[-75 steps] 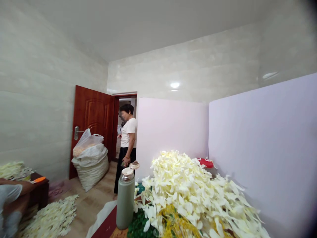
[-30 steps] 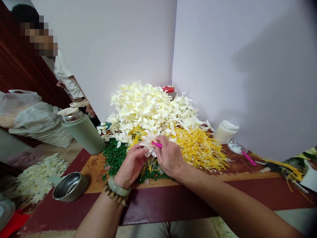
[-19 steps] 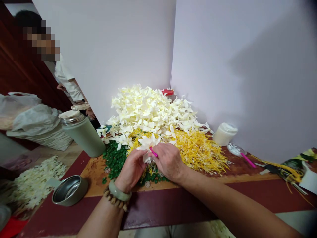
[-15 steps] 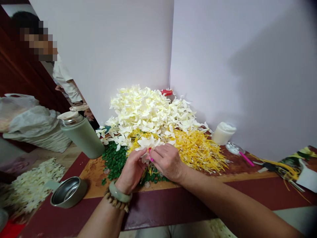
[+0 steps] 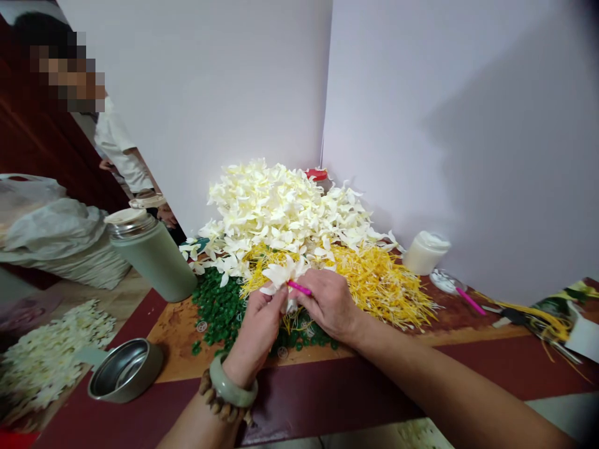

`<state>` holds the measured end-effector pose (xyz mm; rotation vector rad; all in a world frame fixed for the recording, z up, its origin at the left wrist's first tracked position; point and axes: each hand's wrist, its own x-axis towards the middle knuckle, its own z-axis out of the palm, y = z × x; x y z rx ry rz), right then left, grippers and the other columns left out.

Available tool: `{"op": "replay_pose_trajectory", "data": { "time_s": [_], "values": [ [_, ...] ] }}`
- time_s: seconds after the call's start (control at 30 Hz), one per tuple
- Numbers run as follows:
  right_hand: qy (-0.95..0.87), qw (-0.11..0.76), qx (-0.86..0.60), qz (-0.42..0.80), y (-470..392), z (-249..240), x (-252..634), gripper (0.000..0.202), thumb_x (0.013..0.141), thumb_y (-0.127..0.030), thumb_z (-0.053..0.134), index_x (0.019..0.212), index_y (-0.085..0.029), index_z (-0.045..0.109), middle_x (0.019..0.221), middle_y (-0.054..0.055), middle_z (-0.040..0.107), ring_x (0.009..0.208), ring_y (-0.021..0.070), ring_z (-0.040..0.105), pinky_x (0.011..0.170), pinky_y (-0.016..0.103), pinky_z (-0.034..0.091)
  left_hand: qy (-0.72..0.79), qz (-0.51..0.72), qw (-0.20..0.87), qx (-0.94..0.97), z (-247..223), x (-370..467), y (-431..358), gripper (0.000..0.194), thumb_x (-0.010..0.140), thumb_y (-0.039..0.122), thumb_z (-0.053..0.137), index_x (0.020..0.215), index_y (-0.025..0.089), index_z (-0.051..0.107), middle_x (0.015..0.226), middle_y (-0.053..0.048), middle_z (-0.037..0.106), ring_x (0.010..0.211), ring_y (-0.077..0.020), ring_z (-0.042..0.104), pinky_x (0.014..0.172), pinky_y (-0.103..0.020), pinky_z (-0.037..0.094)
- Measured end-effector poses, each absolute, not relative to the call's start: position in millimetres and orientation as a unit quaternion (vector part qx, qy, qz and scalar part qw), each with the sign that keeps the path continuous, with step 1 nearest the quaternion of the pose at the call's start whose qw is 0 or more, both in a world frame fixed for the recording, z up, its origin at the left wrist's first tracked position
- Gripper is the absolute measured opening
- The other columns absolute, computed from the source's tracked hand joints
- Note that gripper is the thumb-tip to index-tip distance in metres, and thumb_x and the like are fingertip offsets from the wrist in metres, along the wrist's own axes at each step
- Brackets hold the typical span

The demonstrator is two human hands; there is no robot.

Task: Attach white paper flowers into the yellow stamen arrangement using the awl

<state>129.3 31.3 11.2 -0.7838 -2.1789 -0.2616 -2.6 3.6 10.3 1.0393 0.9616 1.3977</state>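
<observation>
My left hand (image 5: 259, 329), a bangle and a bead bracelet at its wrist, pinches a white artificial flower (image 5: 282, 272) between thumb and fingers. Close against it, my right hand (image 5: 333, 307) is closed on a slim pink stick (image 5: 300, 288), whose tip meets the flower's centre. Behind both hands rises a heap of white flower petals (image 5: 285, 206). Yellow stamens (image 5: 381, 287) lie loose beyond my right hand, and small green plastic pieces (image 5: 213, 312) are scattered beside my left. My fingers hide the underside of the flower.
A green thermos (image 5: 152, 255) stands at the left, its metal-lined cup (image 5: 126, 369) nearer me. At the right are a white jar (image 5: 425, 252), a small dish (image 5: 445, 280) and another pink stick (image 5: 470, 301). White panels wall the back. A person in white sleeves (image 5: 122, 153) is at far left.
The pink stick has swung from nearly upright to lying sideways, pointing at the flower's centre. Both hands and the flower have shifted slightly right in the view.
</observation>
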Motion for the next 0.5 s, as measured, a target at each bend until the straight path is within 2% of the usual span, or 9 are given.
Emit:
{"op": "replay_pose_trajectory", "data": {
  "time_s": [0.07,0.13,0.27,0.5],
  "values": [
    [-0.836,0.404,-0.368,-0.044,30.0,11.2,128.7,0.028,0.089,-0.031,0.038,0.069,-0.017,0.05,0.06,-0.001,0.05,0.055,0.0105,0.045,0.056,0.023,0.031,0.435,0.572,0.5,0.483,6.6,-3.1,4.3,0.014,0.066,0.026,0.063,0.06,0.016,0.056,0.058,0.001,0.054,0.059,-0.0128,0.046,0.059,-0.024,0.038],
    [-0.829,0.403,-0.385,-0.035,28.2,11.5,127.1,0.028,0.089,-0.032,0.038,0.067,-0.017,0.049,0.06,-0.001,0.05,0.055,0.0105,0.044,0.055,0.023,0.031,0.46,0.552,0.452,0.528,4.2,-3.7,5.7,0.014,0.067,0.026,0.062,0.06,0.016,0.054,0.057,0.001,0.052,0.058,-0.0125,0.045,0.057,-0.024,0.038],
    [-0.832,0.401,-0.373,-0.092,25.3,13.7,124.0,0.029,0.087,-0.035,0.038,0.068,-0.018,0.052,0.064,0.0,0.051,0.061,0.0128,0.046,0.058,0.025,0.033,0.486,0.531,0.376,0.584,1.9,-4.6,9.1,0.018,0.067,0.027,0.059,0.056,0.016,0.05,0.053,0.003,0.049,0.054,-0.0111,0.042,0.052,-0.022,0.037],
    [-0.837,0.388,-0.343,-0.175,19.4,15.9,128.3,0.025,0.088,-0.033,0.036,0.078,-0.02,0.056,0.091,0.002,0.056,0.08,0.0139,0.048,0.068,0.026,0.039,0.526,0.5,0.326,0.606,-4.5,-8.0,3.1,0.012,0.064,0.024,0.056,0.056,0.016,0.053,0.055,0.002,0.055,0.055,-0.0123,0.048,0.052,-0.022,0.042]
  ]
}}
